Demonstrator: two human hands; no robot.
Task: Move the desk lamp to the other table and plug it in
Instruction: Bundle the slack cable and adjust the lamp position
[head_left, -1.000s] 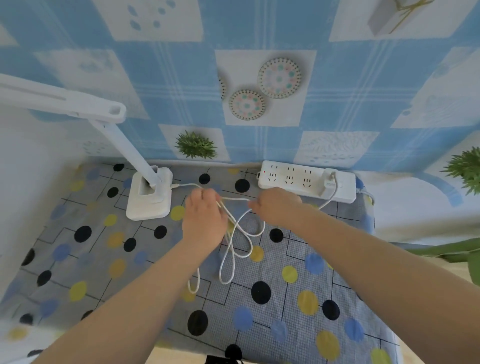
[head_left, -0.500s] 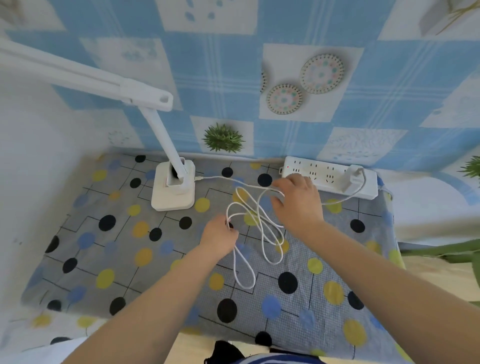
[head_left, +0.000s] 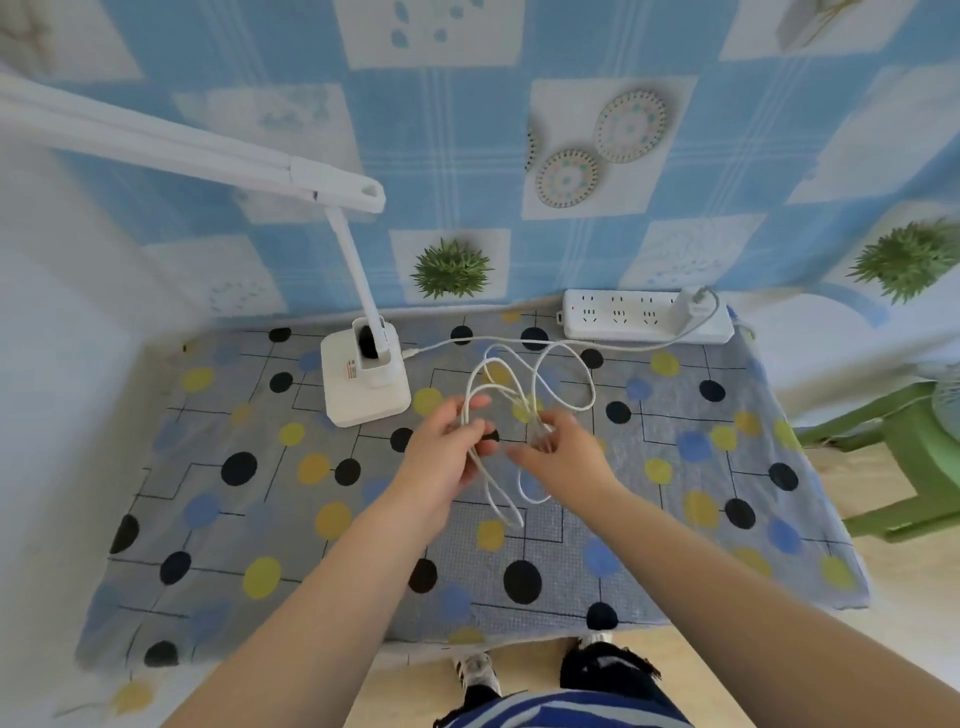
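My left hand (head_left: 447, 452) and right hand (head_left: 558, 454) both pinch cord (head_left: 524, 384) loops just beside the lamp (head_left: 363, 382); a hard tug could tip it or yank the plug (head_left: 688, 309).

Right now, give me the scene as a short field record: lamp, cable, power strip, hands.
lamp: white desk lamp upright on the dotted tablecloth, rear left
cable: white cable runs from the lamp base, loose loops mid-table, to the adapter
power strip: white power strip at the rear right, adapter plugged into its right end
left hand: left hand grips the cable loops
right hand: right hand pinches the loops beside it
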